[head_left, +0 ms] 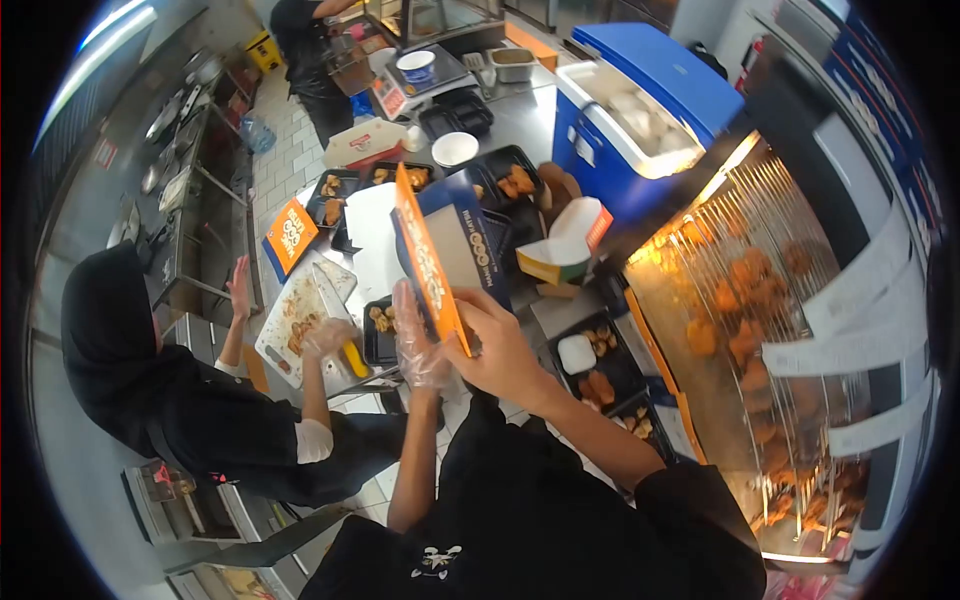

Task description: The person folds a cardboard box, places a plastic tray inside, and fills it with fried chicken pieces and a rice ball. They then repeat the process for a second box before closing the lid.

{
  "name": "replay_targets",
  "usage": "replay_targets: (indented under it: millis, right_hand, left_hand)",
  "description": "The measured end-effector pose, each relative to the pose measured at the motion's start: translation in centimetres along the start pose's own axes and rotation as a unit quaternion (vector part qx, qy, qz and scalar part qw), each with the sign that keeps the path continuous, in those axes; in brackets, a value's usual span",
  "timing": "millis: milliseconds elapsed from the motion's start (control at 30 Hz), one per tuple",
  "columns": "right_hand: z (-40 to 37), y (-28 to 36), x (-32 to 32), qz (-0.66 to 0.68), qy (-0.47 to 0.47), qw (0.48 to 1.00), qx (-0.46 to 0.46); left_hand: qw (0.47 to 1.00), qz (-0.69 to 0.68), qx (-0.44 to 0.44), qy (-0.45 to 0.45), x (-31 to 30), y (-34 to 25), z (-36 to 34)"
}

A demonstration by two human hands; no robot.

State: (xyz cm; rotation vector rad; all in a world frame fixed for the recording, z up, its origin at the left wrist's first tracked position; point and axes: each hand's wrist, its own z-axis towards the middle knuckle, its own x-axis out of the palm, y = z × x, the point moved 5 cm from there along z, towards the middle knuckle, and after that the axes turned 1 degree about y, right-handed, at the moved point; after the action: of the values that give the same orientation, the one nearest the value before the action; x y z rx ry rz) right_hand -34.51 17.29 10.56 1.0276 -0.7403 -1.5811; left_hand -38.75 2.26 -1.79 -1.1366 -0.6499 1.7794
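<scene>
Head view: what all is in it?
Box: one, orange and blue, centre
Small carton: one, orange, left
Open carton: one, mostly white, right
Trays: several, black, on table
Cutting board: one, white, left
Knife: one, yellow handle, on board
Bowl: one, white, beyond box
Cooler: one, blue, upper right
Fried pieces: many, brown, right
Strips: several, white, far right
Bottle: one, pale blue, upper left
Co-workers: two, black clothes, left and top
Left hand: one, clear glove, on box
Right hand: one, bare, on box
</scene>
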Motion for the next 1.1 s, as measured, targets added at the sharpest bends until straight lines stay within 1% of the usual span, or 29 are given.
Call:
replay_targets:
  millis: [33, 67, 100, 133, 167, 267, 300, 333, 367, 467, 500, 533, 567, 600, 633, 667, 700, 733, 767, 800, 867, 933, 1000, 1033, 1067, 1100]
  right_hand:
    - [-1.2, -0.4, 0.0, 0.032, 0.027, 0.999, 0.023]
    - [-2.2, 0.5, -0.3, -0.002, 0.028, 1.0, -0.012]
    - [-2.9, 1.6, -0.8, -0.038, 0.028, 0.998, -0.048]
    - [-3.5, 2.3, -1.3, -0.077, 0.028, 0.993, -0.083]
    - [-4.6, 2.3, -1.8, -0.224, 0.066, 0.967, -0.103]
    - [-6.0, -1.2, -3.8, -0.241, -0.001, 0.97, -0.024]
    - [-6.4, -2.8, -4.2, -0.248, -0.047, 0.968, 0.001]
    - [-6.6, -4.6, -4.5, -0.255, -0.095, 0.962, 0.023]
    - [-7.0, -6.0, -4.8, -0.262, -0.14, 0.954, 0.045]
    - [-7.5, -9.4, -5.6, -0.145, -0.15, 0.959, 0.194]
    - [-7.4, -10.3, -5.9, -0.187, -0.169, 0.951, 0.18]
    - [-8.1, -11.7, -6.2, -0.113, -0.146, 0.961, 0.208]
    - [-8.6, -11.7, -6.8, -0.038, -0.119, 0.964, 0.236]
    - [-9.0, -11.7, -7.0, 0.035, -0.088, 0.96, 0.262]
    - [-9.5, -11.7, -7.0, 0.049, -0.097, 0.967, 0.231]
    - [-10.1, -11.0, -6.8, 0.032, -0.099, 0.971, 0.215]
    - [-10.6, -10.2, -6.4, 0.015, -0.101, 0.975, 0.198]
    - [-10.8, -9.4, -5.8, -0.001, -0.104, 0.978, 0.178]
    - [-11.1, -9.0, -4.8, -0.065, -0.141, 0.984, 0.089]
    - [-11.4, -8.6, -3.9, -0.108, -0.125, 0.979, 0.121]
    - [-11.8, -7.9, -2.8, -0.194, -0.098, 0.959, 0.183]
    - [-12.2, -8.5, -2.3, -0.185, -0.045, 0.952, 0.238]
    - [-12.4, -8.4, -2.1, -0.193, 0.003, 0.941, 0.277]
    - [-12.5, -9.1, -1.9, -0.191, -0.032, 0.946, 0.26]
    - [-13.1, -10.6, -1.2, -0.187, -0.065, 0.949, 0.245]
    - [-13.4, -11.5, -0.9, -0.184, -0.098, 0.951, 0.229]
  left_hand:
    - [0.99, -0.127, -0.058, -0.026, 0.6, 0.8, -1.6]
    - [0.96, -0.249, -0.118, -0.05, 1.2, 0.9, -3.1]
    - [0.969, -0.218, -0.082, -0.08, 0.8, -1.5, -3.3]
    - [0.966, -0.212, -0.105, -0.106, 0.9, -3.5, -3.7]
    - [0.989, -0.076, -0.087, -0.094, 1.0, -0.4, -5.0]
    - [0.988, 0.005, -0.054, -0.142, 0.4, 2.3, -5.2]
    - [0.985, -0.072, -0.031, -0.154, -0.4, -3.1, -4.2]
    - [0.974, -0.152, -0.006, -0.167, -0.7, -6.2, -3.5]
    - [0.946, -0.274, -0.095, -0.143, -0.3, -4.4, -3.5]
    - [0.963, -0.252, -0.07, -0.058, 1.2, -3.4, -3.5]
    - [0.977, -0.205, -0.042, -0.044, 1.6, -2.8, -3.6]
    - [0.989, -0.137, -0.033, -0.046, 1.6, -1.9, -3.4]
    - [0.958, -0.254, -0.091, -0.098, 1.7, -0.4, -3.3]
    - [0.906, -0.368, -0.148, -0.149, 2.1, 1.2, -3.3]
    - [0.88, -0.423, -0.16, -0.147, 2.1, 4.4, -3.5]
    - [0.85, -0.475, -0.172, -0.147, 1.7, 4.8, -3.7]
    - [0.875, -0.31, -0.353, -0.118, 2.2, 5.2, -4.4]
    - [0.87, -0.296, -0.367, -0.143, 2.9, 6.6, -4.9]
    - [0.861, -0.288, -0.404, -0.111, 3.7, 8.4, -5.7]
    - [0.85, -0.28, -0.44, -0.077, 4.1, 9.9, -6.6]
    - [0.892, -0.175, -0.394, -0.138, 4.0, 11.5, -8.0]
    - [0.886, -0.086, -0.41, -0.199, 3.9, 10.1, -9.4]
    - [0.856, -0.192, -0.372, -0.304, 3.4, 10.4, -10.8]
    - [0.825, -0.327, -0.279, -0.367, 3.6, 12.1, -10.9]
    - [0.834, -0.315, -0.242, -0.383, 3.1, 12.2, -11.5]
    - [0.842, -0.303, -0.204, -0.397, 2.3, 11.1, -11.9]
